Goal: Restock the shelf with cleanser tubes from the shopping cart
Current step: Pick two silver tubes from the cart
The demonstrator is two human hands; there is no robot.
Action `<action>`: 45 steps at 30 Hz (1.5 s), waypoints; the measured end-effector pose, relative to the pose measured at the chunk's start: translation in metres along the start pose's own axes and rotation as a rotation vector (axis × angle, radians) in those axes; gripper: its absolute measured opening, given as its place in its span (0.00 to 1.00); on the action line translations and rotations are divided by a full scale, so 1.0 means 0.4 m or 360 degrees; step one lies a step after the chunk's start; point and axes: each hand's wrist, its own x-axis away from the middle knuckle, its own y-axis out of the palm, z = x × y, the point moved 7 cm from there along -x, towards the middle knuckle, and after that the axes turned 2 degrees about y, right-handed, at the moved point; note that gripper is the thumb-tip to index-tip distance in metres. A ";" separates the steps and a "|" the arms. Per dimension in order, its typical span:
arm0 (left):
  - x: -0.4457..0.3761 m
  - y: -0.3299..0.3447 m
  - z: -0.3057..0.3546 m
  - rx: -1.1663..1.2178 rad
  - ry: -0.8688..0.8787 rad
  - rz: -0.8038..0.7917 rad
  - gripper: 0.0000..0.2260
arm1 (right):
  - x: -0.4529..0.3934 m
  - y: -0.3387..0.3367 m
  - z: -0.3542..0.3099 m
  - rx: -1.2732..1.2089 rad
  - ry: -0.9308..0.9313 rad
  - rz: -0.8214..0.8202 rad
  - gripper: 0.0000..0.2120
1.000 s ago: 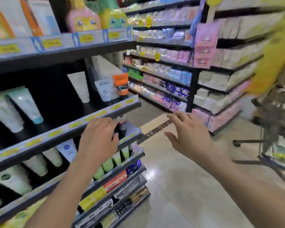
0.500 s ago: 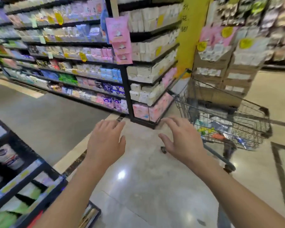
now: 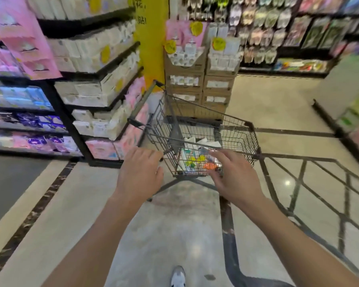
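Cleanser tubes (image 3: 190, 157), white and pale with coloured caps, lie jumbled in the bottom of the dark wire shopping cart (image 3: 234, 133), blurred enough that I cannot count them; an orange-capped piece (image 3: 209, 166) shows among them near the cart's near wall. The cart stands on the glossy beige tiled floor (image 3: 91, 204) in the middle of the aisle, just in front of a stack of brown cardboard display boxes (image 3: 199, 79) at the far side. The left hand (image 3: 140, 172) hovers at the cart's near left corner, fingers relaxed and slightly spread, holding nothing. The right hand (image 3: 234, 175) reaches over the cart's near edge above the tubes, fingers spread loosely, also holding nothing. To the left runs black shelving (image 3: 75, 129) packed with white and pink packages. A white sneaker (image 3: 178, 275) shows at the near edge.
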 end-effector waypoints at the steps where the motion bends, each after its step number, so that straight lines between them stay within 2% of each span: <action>1: -0.040 0.030 -0.008 0.0036 0.0003 -0.0012 0.16 | -0.032 0.013 0.023 0.0018 0.0037 -0.0022 0.23; 6: -0.216 0.195 -0.036 0.0253 -0.0044 -0.0089 0.15 | -0.192 0.061 0.124 0.0111 0.0179 -0.0047 0.20; 16: -0.515 0.400 -0.020 0.0234 0.0135 -0.0301 0.17 | -0.364 0.209 0.365 0.0072 0.0620 -0.0252 0.24; 25: -0.817 0.601 -0.023 0.0157 0.0158 -0.0437 0.16 | -0.637 0.416 0.610 -0.0049 0.0725 -0.0423 0.24; 34: -1.078 0.844 -0.023 0.0083 0.0043 -0.0681 0.16 | -0.929 0.738 0.839 -0.0222 0.0801 -0.0952 0.23; 37: -1.121 0.949 -0.013 0.0130 0.0043 -0.0847 0.16 | -0.962 0.872 0.896 -0.0292 0.0863 -0.1151 0.25; 41: -1.173 1.110 0.000 0.0164 0.0066 -0.1127 0.19 | -0.971 0.991 0.952 -0.0386 0.1089 -0.1291 0.20; 45: -1.195 1.345 0.012 0.0356 0.0003 -0.1462 0.19 | -0.934 1.133 1.017 -0.0588 0.1548 -0.1379 0.17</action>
